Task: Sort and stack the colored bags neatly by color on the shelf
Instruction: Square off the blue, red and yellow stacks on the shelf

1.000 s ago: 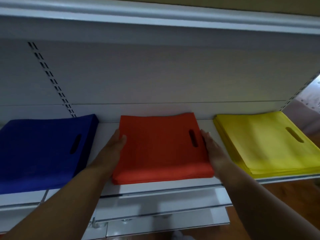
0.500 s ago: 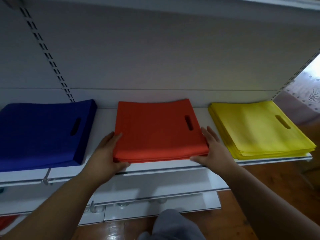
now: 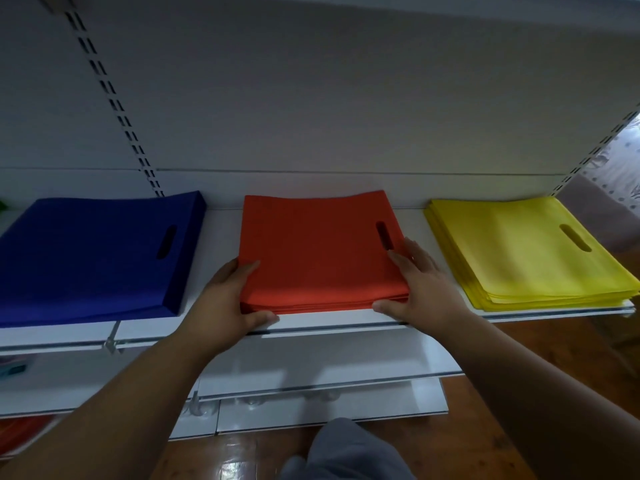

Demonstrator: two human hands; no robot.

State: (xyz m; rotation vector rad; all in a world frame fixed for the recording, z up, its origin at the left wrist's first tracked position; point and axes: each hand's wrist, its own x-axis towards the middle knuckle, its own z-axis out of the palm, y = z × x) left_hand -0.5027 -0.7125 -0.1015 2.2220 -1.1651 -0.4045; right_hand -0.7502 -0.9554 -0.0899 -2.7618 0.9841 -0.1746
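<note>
Three stacks of flat bags lie on the white shelf [image 3: 346, 323]: blue bags [image 3: 93, 254] at the left, orange-red bags [image 3: 322, 251] in the middle, yellow bags [image 3: 530, 251] at the right. My left hand [image 3: 228, 299] grips the front left corner of the orange-red stack, fingers curled over the top and thumb along the front edge. My right hand [image 3: 419, 285] rests on the front right corner, with straight fingers on the top near the handle slot and the thumb against the front edge.
A slotted upright [image 3: 114, 105] runs up the grey back panel. Lower white shelves [image 3: 311, 379] jut out below, over a wooden floor [image 3: 485, 427]. A grey trouser knee [image 3: 339, 448] shows at the bottom. Something red [image 3: 20, 431] lies on a low shelf at the left.
Both hands slid from the sides of the orange-red stack down to its front corners, and the thumbs came onto the front edge. The stack sits squarer.
</note>
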